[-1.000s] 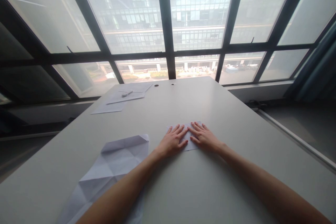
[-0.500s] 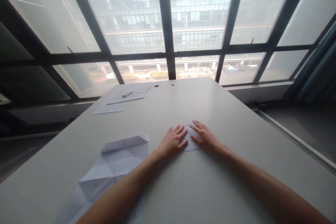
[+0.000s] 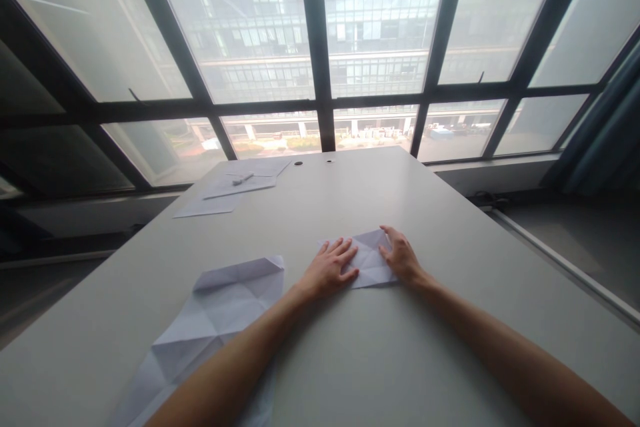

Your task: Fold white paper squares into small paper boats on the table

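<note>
A small folded white paper (image 3: 369,260) lies on the grey table (image 3: 380,347) in front of me. My left hand (image 3: 329,270) lies flat on its left part with the fingers spread. My right hand (image 3: 400,257) rests at the paper's right edge, fingers curled and pressing the fold there. Between the two hands the paper's creased surface shows.
A larger creased white sheet (image 3: 210,327) lies at the near left, partly under my left forearm. Several flat sheets (image 3: 227,193) with a white marker (image 3: 243,179) on them sit at the far left. Two small holes (image 3: 299,163) mark the far edge. Tall windows stand behind the table.
My right hand has slid to the right off the paper's middle to its right edge, uncovering more of the paper. The left hand has stayed in place.
</note>
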`<state>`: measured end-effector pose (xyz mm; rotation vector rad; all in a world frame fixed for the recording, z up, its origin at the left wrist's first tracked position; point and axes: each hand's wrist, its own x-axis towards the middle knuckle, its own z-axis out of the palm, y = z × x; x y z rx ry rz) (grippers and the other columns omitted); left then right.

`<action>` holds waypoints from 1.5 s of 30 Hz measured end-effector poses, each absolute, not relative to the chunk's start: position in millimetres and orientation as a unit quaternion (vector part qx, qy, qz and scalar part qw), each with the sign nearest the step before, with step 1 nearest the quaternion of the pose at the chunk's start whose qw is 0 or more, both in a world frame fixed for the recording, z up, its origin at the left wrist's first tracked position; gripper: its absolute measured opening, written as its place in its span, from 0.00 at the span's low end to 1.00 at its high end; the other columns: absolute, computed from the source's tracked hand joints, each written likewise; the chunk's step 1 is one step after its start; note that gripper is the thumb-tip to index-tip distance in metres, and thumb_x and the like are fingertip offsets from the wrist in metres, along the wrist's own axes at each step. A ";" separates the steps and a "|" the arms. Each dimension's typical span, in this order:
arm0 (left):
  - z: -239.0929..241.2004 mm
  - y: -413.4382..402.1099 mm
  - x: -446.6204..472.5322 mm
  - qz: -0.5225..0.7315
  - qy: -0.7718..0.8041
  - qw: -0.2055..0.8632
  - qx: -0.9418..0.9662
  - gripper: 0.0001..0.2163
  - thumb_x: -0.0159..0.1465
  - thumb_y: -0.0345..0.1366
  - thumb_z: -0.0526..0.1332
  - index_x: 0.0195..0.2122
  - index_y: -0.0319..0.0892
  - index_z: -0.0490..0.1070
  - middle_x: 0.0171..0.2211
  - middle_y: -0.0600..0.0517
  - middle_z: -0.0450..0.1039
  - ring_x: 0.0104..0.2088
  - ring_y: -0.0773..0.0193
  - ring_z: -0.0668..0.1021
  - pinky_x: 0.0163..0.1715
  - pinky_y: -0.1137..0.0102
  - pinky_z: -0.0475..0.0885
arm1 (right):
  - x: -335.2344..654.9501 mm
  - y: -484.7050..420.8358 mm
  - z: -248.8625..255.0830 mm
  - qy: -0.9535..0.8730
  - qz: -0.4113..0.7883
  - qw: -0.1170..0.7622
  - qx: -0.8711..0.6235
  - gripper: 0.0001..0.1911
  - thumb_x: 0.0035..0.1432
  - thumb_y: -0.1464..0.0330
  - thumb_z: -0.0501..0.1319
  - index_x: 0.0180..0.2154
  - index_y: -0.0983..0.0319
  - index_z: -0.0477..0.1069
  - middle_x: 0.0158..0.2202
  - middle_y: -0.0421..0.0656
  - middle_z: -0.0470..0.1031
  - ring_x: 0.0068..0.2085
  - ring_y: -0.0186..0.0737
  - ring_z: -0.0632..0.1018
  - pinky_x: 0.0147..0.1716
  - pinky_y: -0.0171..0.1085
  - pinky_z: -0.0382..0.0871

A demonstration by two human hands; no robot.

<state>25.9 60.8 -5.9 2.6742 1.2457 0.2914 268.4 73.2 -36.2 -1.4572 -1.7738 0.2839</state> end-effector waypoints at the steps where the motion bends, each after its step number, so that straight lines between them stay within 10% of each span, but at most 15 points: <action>1: -6.0 60.9 25.8 0.099 0.419 0.089 0.898 0.28 0.69 0.51 0.53 0.68 0.51 0.57 0.70 0.49 0.50 0.70 0.52 0.53 0.67 0.52 0.47 | 268.3 73.0 -36.1 -0.702 0.110 0.409 -0.573 0.28 0.55 0.72 0.57 0.58 0.66 0.66 0.56 0.53 0.73 0.57 0.50 0.73 0.60 0.47 0.64; 12: -12.5 63.3 24.3 0.104 0.431 0.091 0.892 0.39 0.68 0.55 0.51 0.73 0.42 0.33 0.71 0.45 0.45 0.70 0.54 0.53 0.69 0.57 0.43 | 264.2 67.0 -29.3 -0.722 0.102 0.506 -0.462 0.24 0.61 0.72 0.57 0.59 0.59 0.65 0.49 0.48 0.76 0.49 0.46 0.76 0.53 0.48 0.70; 17: -12.3 63.7 24.8 0.107 0.430 0.066 0.894 0.43 0.67 0.55 0.53 0.72 0.42 0.27 0.73 0.46 0.31 0.71 0.54 0.48 0.68 0.58 0.45 | 260.2 60.8 -20.4 -0.792 0.116 0.440 -0.408 0.10 0.66 0.69 0.57 0.42 0.59 0.77 0.39 0.46 0.79 0.42 0.44 0.78 0.47 0.44 0.71; 24: -9.4 63.2 25.8 0.055 0.409 0.070 0.908 0.30 0.71 0.51 0.47 0.71 0.47 0.45 0.72 0.51 0.44 0.71 0.55 0.47 0.68 0.53 0.44 | 258.0 57.3 -16.5 -0.837 0.106 0.363 -0.396 0.11 0.63 0.68 0.62 0.28 0.58 0.79 0.36 0.44 0.80 0.39 0.42 0.78 0.45 0.42 0.70; 32: -6.1 61.3 25.6 0.047 0.398 0.050 0.915 0.30 0.72 0.54 0.42 0.71 0.47 0.46 0.72 0.50 0.45 0.71 0.52 0.49 0.68 0.51 0.44 | 259.0 61.6 -24.2 -0.851 0.094 0.359 -0.372 0.13 0.58 0.75 0.63 0.44 0.56 0.79 0.46 0.45 0.80 0.49 0.45 0.78 0.51 0.45 0.71; 45: 0.5 57.6 22.9 0.053 0.373 0.036 0.926 0.34 0.69 0.60 0.44 0.70 0.45 0.50 0.72 0.47 0.42 0.72 0.52 0.44 0.67 0.48 0.42 | 258.4 65.7 -30.6 -0.866 0.091 0.375 -0.319 0.10 0.57 0.74 0.65 0.39 0.55 0.80 0.43 0.43 0.82 0.48 0.43 0.79 0.52 0.44 0.72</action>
